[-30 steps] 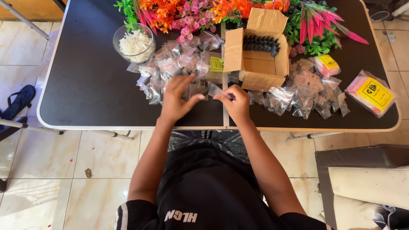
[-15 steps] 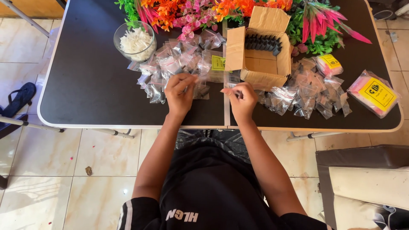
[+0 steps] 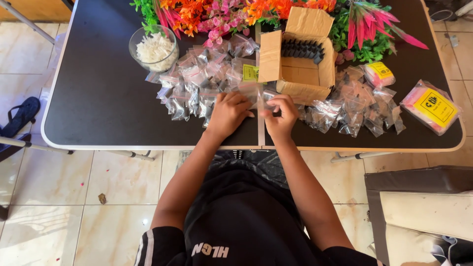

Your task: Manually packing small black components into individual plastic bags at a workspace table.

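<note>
black table (image 3: pixel 98 108) unchanged; i see left hand (image 3: pixel 227 114) and right hand (image 3: pixel 281 116) closer together than before, both pinching small clear bag (image 3: pixel 257 93).

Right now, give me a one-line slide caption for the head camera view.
Both hands, left hand and right hand, pinch a small clear bag above a black table, beside an open cardboard box.

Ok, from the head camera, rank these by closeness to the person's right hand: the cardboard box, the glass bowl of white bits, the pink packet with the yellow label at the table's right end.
From the right hand:
1. Cardboard box, just beyond it, slightly right.
2. Pink packet, out at the table's right end.
3. Glass bowl, far left corner, past the left hand.
</note>
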